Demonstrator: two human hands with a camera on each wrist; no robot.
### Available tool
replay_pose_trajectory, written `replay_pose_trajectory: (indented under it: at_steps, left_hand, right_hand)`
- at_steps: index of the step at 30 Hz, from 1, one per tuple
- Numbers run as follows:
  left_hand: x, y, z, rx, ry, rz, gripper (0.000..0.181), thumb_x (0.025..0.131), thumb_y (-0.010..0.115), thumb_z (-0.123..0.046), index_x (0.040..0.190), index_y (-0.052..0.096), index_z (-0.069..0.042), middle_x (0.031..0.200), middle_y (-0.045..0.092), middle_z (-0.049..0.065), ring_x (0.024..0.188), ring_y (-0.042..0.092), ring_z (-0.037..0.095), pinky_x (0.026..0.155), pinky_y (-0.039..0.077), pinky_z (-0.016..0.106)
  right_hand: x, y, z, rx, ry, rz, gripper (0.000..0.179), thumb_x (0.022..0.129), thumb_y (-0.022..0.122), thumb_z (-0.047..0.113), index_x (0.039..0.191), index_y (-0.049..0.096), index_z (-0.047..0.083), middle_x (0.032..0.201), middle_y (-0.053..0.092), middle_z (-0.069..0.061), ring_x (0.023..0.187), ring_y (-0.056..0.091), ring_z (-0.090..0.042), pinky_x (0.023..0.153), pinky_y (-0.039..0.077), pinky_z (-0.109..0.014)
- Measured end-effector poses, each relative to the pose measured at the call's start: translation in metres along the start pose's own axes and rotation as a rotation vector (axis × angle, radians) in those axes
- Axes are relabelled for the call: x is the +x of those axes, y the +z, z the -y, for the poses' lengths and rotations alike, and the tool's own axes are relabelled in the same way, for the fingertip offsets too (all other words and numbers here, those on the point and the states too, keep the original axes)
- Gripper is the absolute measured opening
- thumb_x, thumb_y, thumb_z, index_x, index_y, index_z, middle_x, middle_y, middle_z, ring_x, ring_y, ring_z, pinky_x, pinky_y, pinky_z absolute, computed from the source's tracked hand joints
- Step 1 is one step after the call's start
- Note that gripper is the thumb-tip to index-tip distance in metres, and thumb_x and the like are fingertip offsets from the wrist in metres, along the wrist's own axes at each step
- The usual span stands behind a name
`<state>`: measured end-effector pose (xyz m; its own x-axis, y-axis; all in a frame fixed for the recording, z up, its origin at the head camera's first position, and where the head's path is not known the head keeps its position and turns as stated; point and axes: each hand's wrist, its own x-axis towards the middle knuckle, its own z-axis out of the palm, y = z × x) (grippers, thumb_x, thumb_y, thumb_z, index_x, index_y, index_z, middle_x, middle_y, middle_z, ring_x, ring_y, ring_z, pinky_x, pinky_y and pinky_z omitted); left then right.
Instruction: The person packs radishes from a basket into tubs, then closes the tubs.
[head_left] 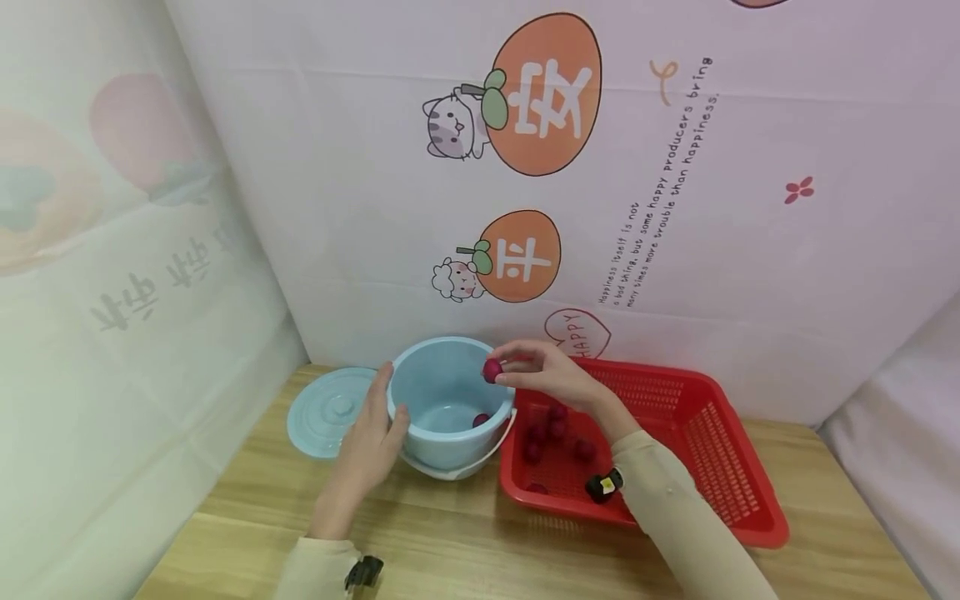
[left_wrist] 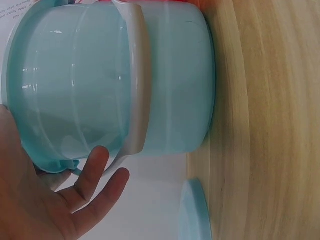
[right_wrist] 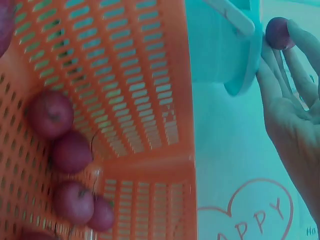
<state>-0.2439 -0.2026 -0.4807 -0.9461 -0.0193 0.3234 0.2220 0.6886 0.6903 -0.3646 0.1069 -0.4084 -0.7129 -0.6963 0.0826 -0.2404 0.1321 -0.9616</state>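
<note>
In the head view, my right hand [head_left: 551,372] pinches a dark red plum [head_left: 492,371] between thumb and fingertips, above the right rim of a light blue bucket [head_left: 450,457]. The right wrist view also has the held plum [right_wrist: 279,33] at the fingertips. Inside the bucket, another plum [head_left: 481,420] lies near the right wall. My left hand [head_left: 367,446] rests against the bucket's left rim, its fingers fairly straight and spread in the left wrist view. Several plums [right_wrist: 51,114] lie in a red plastic basket [head_left: 757,492] to the right of the bucket.
A round blue lid [head_left: 322,412] lies left of the bucket on the wooden table [head_left: 450,542]. The bucket's pale handle [left_wrist: 141,80] hangs down at its front. Printed white cloth [head_left: 360,192] stands behind the table. The basket's raised rim adjoins the bucket.
</note>
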Motion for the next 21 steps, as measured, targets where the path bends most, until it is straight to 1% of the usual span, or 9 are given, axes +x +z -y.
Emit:
replay_pose_trajectory:
  at_steps: [3,8,11,14,17,21]
  left_hand:
    - [0.0,-0.001,0.001,0.007,0.007,-0.001,0.07,0.112,0.042,-0.039,0.171,0.011,-0.016,0.173,0.023,0.015,0.151,0.036,0.044,0.111,0.04,0.069]
    - [0.003,0.004,0.0,-0.001,0.001,-0.006,0.07,0.112,0.045,-0.036,0.171,0.013,-0.017,0.173,0.025,0.013,0.153,0.035,0.041,0.114,0.038,0.067]
    - [0.005,0.01,-0.004,-0.004,-0.005,0.018,0.07,0.112,0.045,-0.037,0.171,0.012,-0.02,0.174,0.024,0.011,0.151,0.038,0.041,0.113,0.04,0.066]
    - [0.006,0.013,-0.008,0.003,-0.011,0.035,0.071,0.112,0.043,-0.043,0.171,0.01,-0.022,0.174,0.024,0.009,0.146,0.044,0.044,0.106,0.045,0.069]
    - [0.004,0.011,-0.007,0.015,-0.038,0.021,0.071,0.112,0.041,-0.048,0.171,0.01,-0.026,0.174,0.026,0.006,0.139,0.052,0.046,0.099,0.049,0.07]
    - [0.001,0.002,-0.003,0.019,-0.066,0.0,0.07,0.112,0.043,-0.044,0.171,0.01,-0.028,0.174,0.026,0.003,0.137,0.054,0.044,0.097,0.051,0.069]
  right_hand:
    - [0.008,0.005,0.003,-0.045,0.008,0.028,0.036,0.098,0.077,0.02,0.133,0.07,0.016,0.133,0.069,-0.014,0.125,0.067,-0.029,0.105,0.051,-0.059]
    - [0.016,0.004,0.008,-0.119,0.044,0.095,0.035,0.099,0.076,0.024,0.134,0.07,0.021,0.131,0.07,-0.007,0.123,0.068,-0.026,0.105,0.053,-0.051]
    - [0.016,-0.003,0.009,-0.133,0.081,0.118,0.035,0.099,0.076,0.021,0.133,0.07,0.018,0.129,0.071,-0.007,0.123,0.068,-0.027,0.107,0.051,-0.053]
    - [0.017,-0.006,0.012,-0.15,0.112,0.134,0.034,0.098,0.077,0.019,0.131,0.071,0.015,0.128,0.071,-0.008,0.124,0.067,-0.029,0.106,0.052,-0.053]
    - [0.025,-0.003,0.017,-0.188,0.132,0.181,0.035,0.097,0.078,0.022,0.131,0.072,0.015,0.131,0.07,-0.006,0.127,0.065,-0.029,0.105,0.054,-0.048]
    - [0.041,0.006,0.026,-0.227,0.141,0.262,0.034,0.096,0.079,0.02,0.129,0.073,0.014,0.131,0.07,-0.005,0.128,0.064,-0.029,0.104,0.055,-0.045]
